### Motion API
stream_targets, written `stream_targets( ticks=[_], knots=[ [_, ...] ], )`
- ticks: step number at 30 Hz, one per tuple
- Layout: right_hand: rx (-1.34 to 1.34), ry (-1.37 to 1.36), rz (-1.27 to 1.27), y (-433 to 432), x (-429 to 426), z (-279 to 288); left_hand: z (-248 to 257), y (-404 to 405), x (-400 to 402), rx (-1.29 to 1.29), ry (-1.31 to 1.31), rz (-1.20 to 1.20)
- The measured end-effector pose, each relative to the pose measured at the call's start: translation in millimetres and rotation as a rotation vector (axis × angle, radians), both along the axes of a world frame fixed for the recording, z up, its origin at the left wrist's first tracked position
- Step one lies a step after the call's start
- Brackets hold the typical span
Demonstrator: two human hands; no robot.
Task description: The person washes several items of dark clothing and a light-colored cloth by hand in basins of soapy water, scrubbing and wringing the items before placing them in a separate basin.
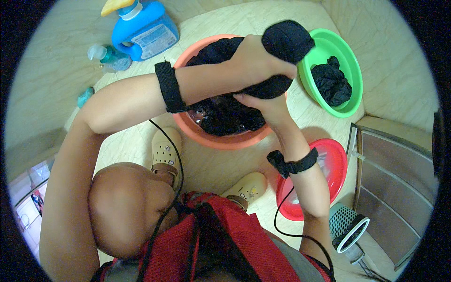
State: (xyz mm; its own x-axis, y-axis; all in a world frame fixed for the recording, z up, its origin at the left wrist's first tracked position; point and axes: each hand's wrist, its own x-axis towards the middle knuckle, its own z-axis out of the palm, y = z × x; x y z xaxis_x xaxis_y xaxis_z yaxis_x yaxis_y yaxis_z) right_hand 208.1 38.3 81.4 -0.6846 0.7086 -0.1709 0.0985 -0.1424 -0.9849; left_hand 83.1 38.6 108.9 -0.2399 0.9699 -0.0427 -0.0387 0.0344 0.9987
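Note:
A bunched black cloth (289, 40) is gripped in both my hands above a coral-orange basin (225, 142). My left hand (253, 58) wraps around its upper part, with the bulk bulging out past the fist. Just below, my right hand (273, 105) clasps the lower part of the same cloth from underneath. Inside the basin lies more wet black fabric (229, 118), with some suds or shiny water at its left side. My forearms partly cover the basin's rim. To the right, a green basin (354, 75) holds a crumpled black cloth (331, 83).
A red basin (340, 158) sits partly under my right forearm. Upper left stand a blue detergent jug (151, 31) and a pump bottle (114, 58). A perforated pale-green bin (341, 218) and a framed panel (391, 176) are at right. A black cable (179, 169) hangs from my left wrist strap.

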Motion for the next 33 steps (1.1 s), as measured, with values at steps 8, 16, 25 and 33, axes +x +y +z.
stream_targets(
  ticks=[8,16,25,33],
  knots=[
    [-0.306,0.064,-0.159,-10,-13,-29,-18,9,-3,0.273,0.27,-0.014],
    [-0.309,0.085,-0.264,2,1,6,16,-10,-15,0.112,-0.318,-0.376],
    [-0.274,0.169,-0.248,1,-21,62,11,-47,-40,-0.116,-0.354,-0.606],
    [0.246,0.099,-0.32,12,-28,33,4,-53,-30,-0.307,-0.253,-0.607]
  ],
)
